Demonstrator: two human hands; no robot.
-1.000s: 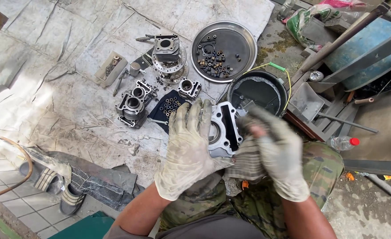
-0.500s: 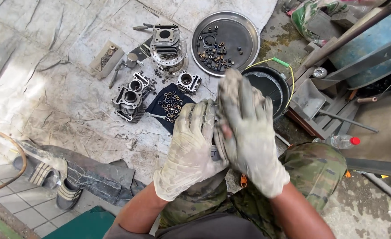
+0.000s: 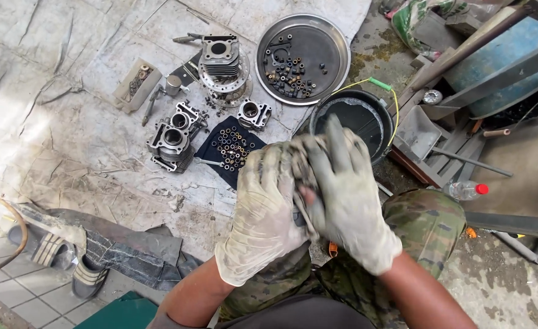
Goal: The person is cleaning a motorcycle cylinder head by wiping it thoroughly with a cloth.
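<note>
Both my hands wear dirty pale gloves and meet over my lap. My left hand (image 3: 263, 213) cups a grimy metal engine part (image 3: 299, 183) from the left. Pressed flat over the same part from the right, my right hand (image 3: 342, 195) hides most of it. Just beyond my fingertips stands a black bucket (image 3: 386, 116) of dark liquid. A dark cloth (image 3: 214, 152) strewn with several small rings lies to the left of my hands.
On the crumpled white sheet (image 3: 68, 122) lie two engine cylinders (image 3: 171, 140), a finned cylinder head (image 3: 223, 64) and a round metal tray (image 3: 342, 42) of small parts. Sandals (image 3: 56, 256) sit lower left. A red-capped bottle (image 3: 464, 190) and a blue barrel (image 3: 500, 61) stand on the right.
My hands have closed together over the engine part, the right one sliding across it. The view has tilted down slightly, so the sheet and tray sit higher in the frame.
</note>
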